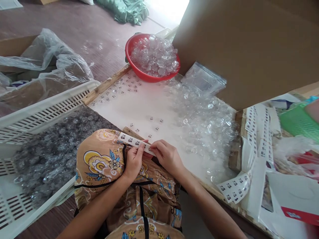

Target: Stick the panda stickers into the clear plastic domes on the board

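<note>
A white strip of panda stickers (pixel 134 141) lies across both hands above my lap. My left hand (pixel 134 159) pinches it near the middle, thumb on top. At the strip's right end, the fingertips of my right hand (pixel 165 154) are pressed together on it; whether a single sticker is between them I cannot make out. Just beyond my hands, several small panda stickers (pixel 157 128) are spread over the white tabletop (pixel 124 106). Many clear domed plastic pieces (pixel 199 122) cover the table's right part.
A red basin (pixel 152 79) heaped with clear pieces stands at the table's far end. To the left is a white crate (pixel 82 89) of dark-patterned clear pieces. Sticker sheets (pixel 265 139) lie on the right, below a large cardboard panel (pixel 249 49). A plastic bag (pixel 204 79) rests near it.
</note>
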`<state>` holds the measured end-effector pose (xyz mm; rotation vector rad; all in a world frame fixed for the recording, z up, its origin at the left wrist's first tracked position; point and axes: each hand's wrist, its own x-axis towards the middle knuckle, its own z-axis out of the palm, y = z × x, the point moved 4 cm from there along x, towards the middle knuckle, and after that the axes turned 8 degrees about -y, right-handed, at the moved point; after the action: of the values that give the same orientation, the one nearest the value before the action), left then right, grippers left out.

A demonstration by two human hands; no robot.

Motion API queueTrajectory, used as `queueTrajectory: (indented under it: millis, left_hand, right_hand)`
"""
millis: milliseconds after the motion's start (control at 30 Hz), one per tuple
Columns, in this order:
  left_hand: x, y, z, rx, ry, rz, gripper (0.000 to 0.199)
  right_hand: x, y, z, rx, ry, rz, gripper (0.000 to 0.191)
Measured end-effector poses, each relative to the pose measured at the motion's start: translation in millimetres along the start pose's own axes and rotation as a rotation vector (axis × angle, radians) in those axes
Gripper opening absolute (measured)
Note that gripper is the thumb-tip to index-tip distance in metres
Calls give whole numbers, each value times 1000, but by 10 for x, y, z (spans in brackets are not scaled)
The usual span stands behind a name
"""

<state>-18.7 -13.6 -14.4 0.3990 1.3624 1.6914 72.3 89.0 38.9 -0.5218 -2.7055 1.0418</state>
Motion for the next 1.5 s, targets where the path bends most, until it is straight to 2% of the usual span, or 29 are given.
queueTrajectory:
  millis: [167,267,333,433,533,600,700,933,1100,1233,1367,1433,1500]
  left_hand:
    - [22,-51,-19,12,7,-19,55]
    - [28,-58,-27,10,23,-17,53]
    - [27,-51,-15,-7,16,-30,54]
    - [21,-27,12,-39,7,-42,55]
    - [16,-8,26,-45,5,-35,55]
    - [16,-8,27,-39,4,-31,54]
    - [17,-18,21,-29,2,-27,54]
    - [11,-34,14,-33,3,-24,54]
    - [12,-30,19,-31,1,-22,54]
    - [6,-48,18,-30,-3,-16,57]
    - [-1,-67,14,-18,-17,-11,62]
    - [0,-49,10,14,-15,13,59]
    - [2,-13,7,60,-11,59,52]
  right_hand:
    - [1,-60,-9,47,12,-53,12]
    - [54,37,-103,145,53,-18,10]
    - [111,250,-240,183,121,74,7]
    - [180,728,-510,178,264,324,10]
    - [218,1121,-691,114,292,531,13]
    - [238,1255,-730,70,269,581,15]
    - [262,1319,-721,3,263,582,16]
    - [338,1320,-594,-93,223,604,8]
    - [399,1230,-477,-176,231,537,2]
    - [391,1122,-466,-173,278,471,14]
    - [282,776,-428,-145,312,332,13]
    - [219,524,-304,6,196,241,15]
    - [166,270,-134,175,20,162,16]
